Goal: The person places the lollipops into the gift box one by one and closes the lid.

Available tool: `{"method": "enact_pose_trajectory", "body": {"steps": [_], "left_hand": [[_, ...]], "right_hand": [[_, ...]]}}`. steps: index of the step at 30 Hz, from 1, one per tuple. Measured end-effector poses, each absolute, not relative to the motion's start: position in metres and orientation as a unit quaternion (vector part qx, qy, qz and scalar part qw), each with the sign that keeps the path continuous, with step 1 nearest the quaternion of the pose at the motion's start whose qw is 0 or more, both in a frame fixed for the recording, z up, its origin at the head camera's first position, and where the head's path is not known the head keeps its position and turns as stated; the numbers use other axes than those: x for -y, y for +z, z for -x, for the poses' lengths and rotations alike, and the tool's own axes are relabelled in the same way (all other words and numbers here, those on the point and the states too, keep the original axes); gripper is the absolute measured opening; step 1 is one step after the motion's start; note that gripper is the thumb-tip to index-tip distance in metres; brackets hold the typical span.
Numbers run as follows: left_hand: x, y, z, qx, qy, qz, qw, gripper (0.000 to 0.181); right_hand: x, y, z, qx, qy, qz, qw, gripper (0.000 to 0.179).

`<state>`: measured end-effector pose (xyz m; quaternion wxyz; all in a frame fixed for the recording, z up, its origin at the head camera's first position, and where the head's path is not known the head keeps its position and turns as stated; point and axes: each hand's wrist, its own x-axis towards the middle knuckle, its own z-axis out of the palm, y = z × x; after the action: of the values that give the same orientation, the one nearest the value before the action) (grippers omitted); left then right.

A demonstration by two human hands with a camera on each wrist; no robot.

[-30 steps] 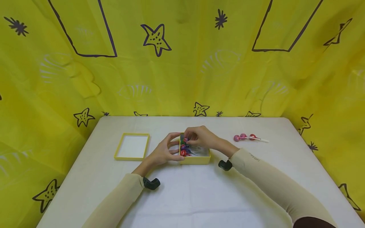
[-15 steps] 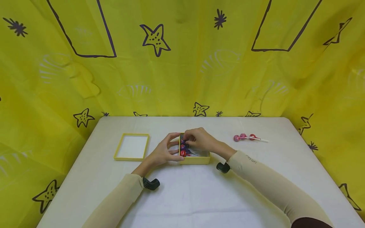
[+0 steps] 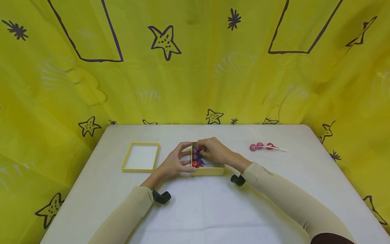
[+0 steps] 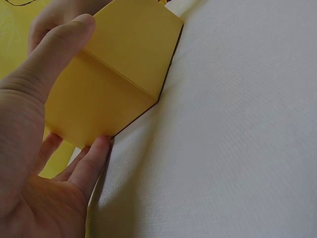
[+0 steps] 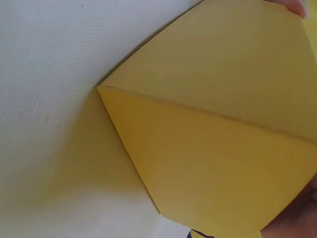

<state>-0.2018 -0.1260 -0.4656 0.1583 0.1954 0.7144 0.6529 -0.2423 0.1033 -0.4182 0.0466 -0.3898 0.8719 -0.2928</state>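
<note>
A yellow box (image 3: 208, 171) stands uncovered on the table. My left hand (image 3: 173, 162) grips its left end, the thumb along the front wall and the fingers spread over the end and back. Inside, several wrapped lollipops (image 3: 195, 164) lie with their heads along the left wall and white sticks to the right. My right hand (image 3: 215, 149) reaches into the box from the right, thumb and fingers curled round a lollipop head near the back; the hand partly hides it. In the left wrist view, the left thumb (image 4: 59, 47) presses on the yellow box.
A yellow-rimmed box lid (image 3: 141, 157) lies with its white inside up, left of the box. To the right lie a few pink and red lollipops (image 3: 259, 145) with white sticks. Yellow patterned cloth (image 3: 195, 84) hangs behind the white table (image 3: 189, 210).
My right hand has lowered slightly within the box, and the lollipop head and green wrapper that showed at its fingers are now mostly covered. The left hand has stayed on the box.
</note>
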Motion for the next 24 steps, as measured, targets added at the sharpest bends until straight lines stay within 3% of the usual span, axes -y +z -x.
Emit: {"method": "enact_pose_trajectory", "body": {"steps": [24], "left_hand": [[0.1257, -0.4662, 0.2018, -0.722, 0.644, -0.192, 0.162, 0.096]], "right_hand": [[-0.1021, -0.4162, 0.2389, -0.88, -0.276, 0.384, 0.052, 0.018]]}}
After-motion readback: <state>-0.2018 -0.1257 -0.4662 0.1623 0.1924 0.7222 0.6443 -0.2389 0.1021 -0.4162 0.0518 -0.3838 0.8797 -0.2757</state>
